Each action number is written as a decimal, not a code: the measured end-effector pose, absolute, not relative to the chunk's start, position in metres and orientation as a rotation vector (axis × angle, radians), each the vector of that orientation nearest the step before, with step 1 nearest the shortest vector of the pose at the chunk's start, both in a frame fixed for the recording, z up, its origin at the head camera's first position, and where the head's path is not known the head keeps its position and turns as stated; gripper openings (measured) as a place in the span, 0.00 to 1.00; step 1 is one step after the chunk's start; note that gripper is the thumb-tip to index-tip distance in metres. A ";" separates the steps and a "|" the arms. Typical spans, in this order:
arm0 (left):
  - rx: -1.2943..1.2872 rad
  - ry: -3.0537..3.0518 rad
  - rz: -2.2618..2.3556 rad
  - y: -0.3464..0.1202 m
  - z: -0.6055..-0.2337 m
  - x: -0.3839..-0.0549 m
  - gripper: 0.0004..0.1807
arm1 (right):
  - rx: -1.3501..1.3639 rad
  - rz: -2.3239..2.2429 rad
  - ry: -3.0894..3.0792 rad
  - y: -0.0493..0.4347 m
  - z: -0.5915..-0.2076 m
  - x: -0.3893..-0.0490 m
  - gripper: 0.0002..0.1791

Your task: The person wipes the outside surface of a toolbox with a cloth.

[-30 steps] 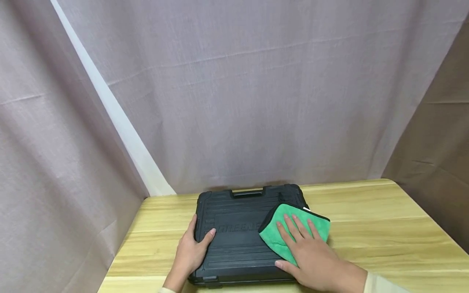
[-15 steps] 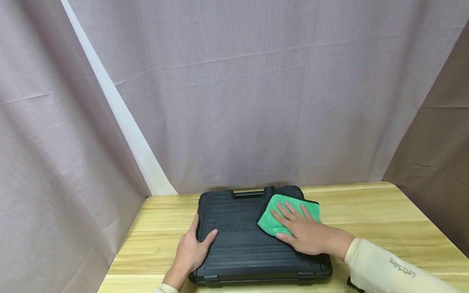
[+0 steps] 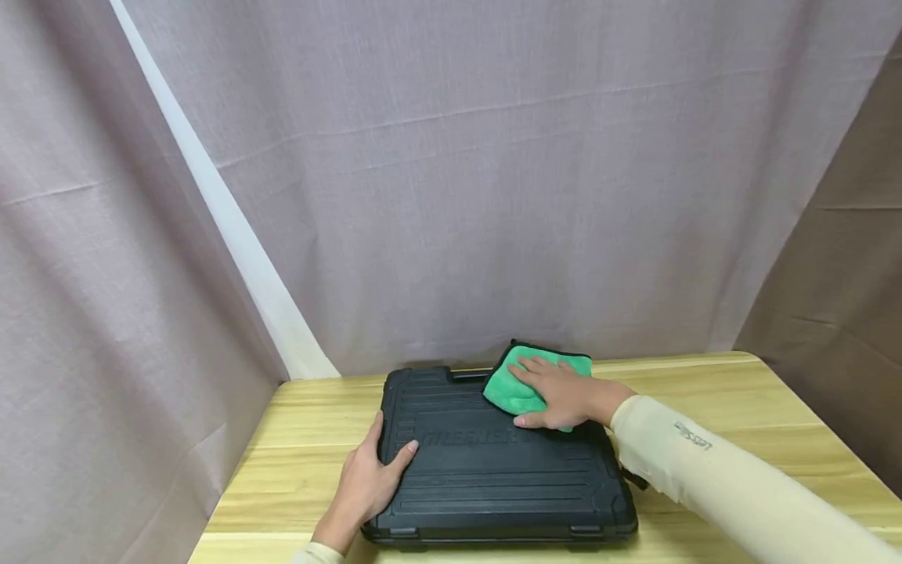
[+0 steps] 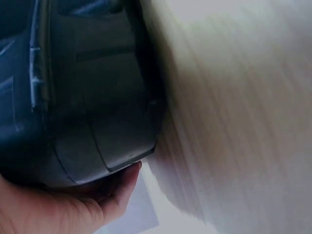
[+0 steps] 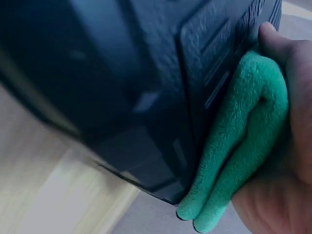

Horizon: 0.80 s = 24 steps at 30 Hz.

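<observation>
head view: a black plastic tool case lies flat on the wood-grain table, its longer side seeming to run left to right, its handle away from the person. the right hand is spread, pressing a green microfibre cloth onto the case's far right corner; the cloth hides the handle's right end and overhangs the far edge. right wrist view shows the cloth folded double between palm and lid. so the cloth lies directly under the right hand, well apart from the left hand, which pinches the case's left side, thumb on top. raised lettering sits between the two hands, nearer the person than the cloth.
</observation>
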<state>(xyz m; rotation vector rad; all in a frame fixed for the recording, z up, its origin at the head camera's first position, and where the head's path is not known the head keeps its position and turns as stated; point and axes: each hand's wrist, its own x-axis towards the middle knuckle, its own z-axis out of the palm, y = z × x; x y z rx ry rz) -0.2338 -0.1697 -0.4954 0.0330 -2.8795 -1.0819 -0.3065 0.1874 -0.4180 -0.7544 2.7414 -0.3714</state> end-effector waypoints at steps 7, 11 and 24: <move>0.052 -2.872 -1.091 -0.167 -0.495 -0.229 0.54 | -0.675 -0.353 2.788 0.183 -0.426 -0.335 0.60; 0.074 -2.854 -1.117 -0.164 -0.495 -0.227 0.54 | -0.625 -0.355 2.771 0.181 -0.432 -0.352 0.62; 0.121 -2.818 -1.160 -0.156 -0.497 -0.226 0.52 | -0.447 -0.387 2.734 0.181 -0.428 -0.362 0.59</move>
